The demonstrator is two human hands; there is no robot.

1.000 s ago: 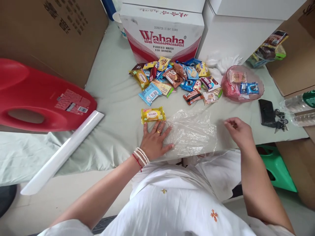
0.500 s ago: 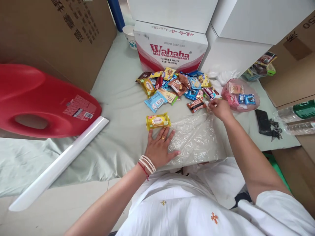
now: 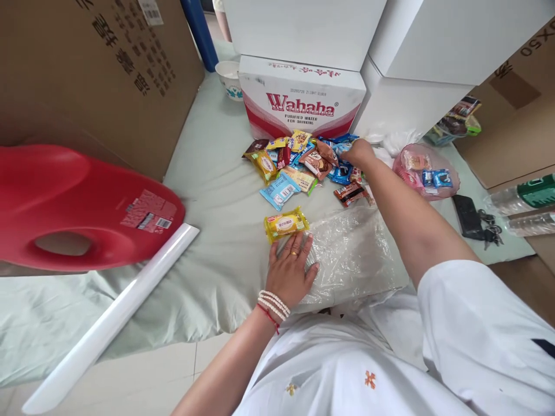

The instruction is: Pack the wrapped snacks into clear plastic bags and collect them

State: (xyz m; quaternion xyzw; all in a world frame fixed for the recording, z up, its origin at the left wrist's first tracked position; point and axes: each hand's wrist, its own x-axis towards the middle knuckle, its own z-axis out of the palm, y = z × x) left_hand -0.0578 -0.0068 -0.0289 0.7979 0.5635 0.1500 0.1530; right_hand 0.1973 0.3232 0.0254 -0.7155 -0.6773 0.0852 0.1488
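My left hand (image 3: 291,270) lies flat with fingers spread on the left edge of a clear plastic bag (image 3: 353,254) spread on the pale green cloth. A yellow snack packet (image 3: 285,223) rests just beyond its fingertips. My right hand (image 3: 358,153) reaches far forward into the pile of small snack packets (image 3: 303,164) in front of the Wahaha box (image 3: 303,98). Its fingers curl down onto the packets at the pile's right side; whether they hold one is hidden.
A red plastic stool (image 3: 78,208) lies at the left with a white roll (image 3: 117,312) beside it. A pink bag of snacks (image 3: 427,170), a black phone (image 3: 467,215) with keys and water bottles (image 3: 526,199) sit at the right. Cardboard and white boxes ring the back.
My right hand has moved from the bag's right edge forward and left into the snack pile. My left hand has stayed pressed on the bag.
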